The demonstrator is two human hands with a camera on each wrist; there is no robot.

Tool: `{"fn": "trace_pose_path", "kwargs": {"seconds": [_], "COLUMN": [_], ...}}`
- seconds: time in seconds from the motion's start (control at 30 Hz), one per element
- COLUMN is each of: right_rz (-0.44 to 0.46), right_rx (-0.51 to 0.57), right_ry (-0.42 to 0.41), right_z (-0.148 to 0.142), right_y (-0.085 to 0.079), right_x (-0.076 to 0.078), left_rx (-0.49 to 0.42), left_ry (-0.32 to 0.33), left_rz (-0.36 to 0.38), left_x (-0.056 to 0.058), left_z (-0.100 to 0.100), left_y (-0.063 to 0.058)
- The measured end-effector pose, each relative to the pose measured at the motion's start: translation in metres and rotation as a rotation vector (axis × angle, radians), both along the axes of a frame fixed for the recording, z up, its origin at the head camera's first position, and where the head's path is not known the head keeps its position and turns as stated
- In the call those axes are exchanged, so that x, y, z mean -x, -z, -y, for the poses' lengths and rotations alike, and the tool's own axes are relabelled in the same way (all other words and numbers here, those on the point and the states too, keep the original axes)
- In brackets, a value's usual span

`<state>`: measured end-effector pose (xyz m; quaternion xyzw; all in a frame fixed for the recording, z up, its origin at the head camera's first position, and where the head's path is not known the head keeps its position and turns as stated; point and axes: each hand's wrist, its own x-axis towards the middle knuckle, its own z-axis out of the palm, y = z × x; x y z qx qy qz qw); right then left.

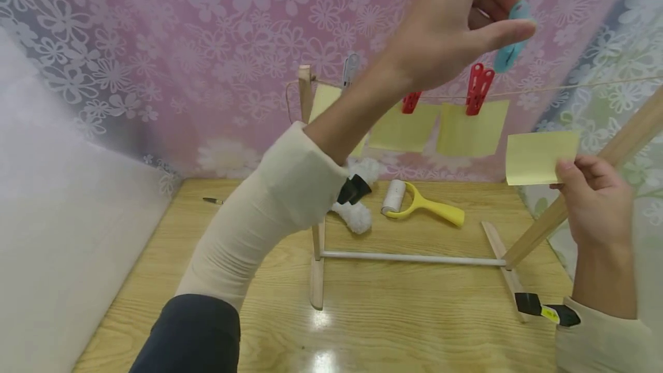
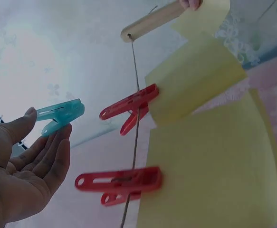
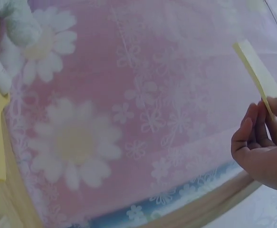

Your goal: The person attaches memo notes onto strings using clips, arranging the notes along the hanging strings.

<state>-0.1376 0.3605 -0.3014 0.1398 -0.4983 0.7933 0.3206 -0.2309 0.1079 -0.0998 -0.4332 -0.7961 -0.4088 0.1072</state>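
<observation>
Above the string (image 1: 559,89), my left hand (image 1: 445,27) pinches a light-blue clothespin (image 1: 510,53) between thumb and fingers. In the left wrist view the clothespin (image 2: 62,114) points toward the string, apart from it. My right hand (image 1: 595,200) holds a yellow sticky note (image 1: 538,157) by its lower right corner, below the string near the right post. Red clothespins (image 1: 479,90) fasten yellow notes (image 1: 471,131) to the string. A grey clothespin (image 1: 350,68) sits by another note (image 1: 325,99) at the left end, partly hidden behind my left arm.
The string runs between wooden posts (image 1: 554,220), joined low down by a white rod (image 1: 414,258). Behind the rod lie a yellow-handled lint roller (image 1: 435,209) and a fluffy white object (image 1: 357,217). A dark-tipped pen-like item (image 1: 212,201) lies at left on the wooden table (image 1: 414,315).
</observation>
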Motion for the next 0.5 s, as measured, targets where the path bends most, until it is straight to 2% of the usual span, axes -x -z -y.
{"fn": "trace_pose_path", "kwargs": {"seconds": [0.07,0.17,0.27,0.37,0.5], "right_rz": [0.023,0.030,0.010,-0.046,-0.093], "right_rx": [0.055,0.146,0.211,0.263,0.306], "right_ry": [0.033,0.032,0.015,-0.033,-0.091], "right_z": [0.006,0.013,0.018,0.020,0.021], "right_y": [-0.005,-0.011,-0.015,-0.016,-0.018], "right_x": [0.002,0.006,0.010,0.012,0.016], "left_rx": [0.005,0.032,0.064,0.097,0.145], "left_ry": [0.000,-0.022,-0.040,-0.035,-0.057], "left_rz": [0.020,0.015,0.007,-0.012,-0.029], "left_x": [0.021,0.021,0.014,0.022,0.025], "left_z": [-0.021,-0.038,-0.053,-0.076,-0.100], "left_y": [0.007,0.009,0.008,0.012,0.017]}}
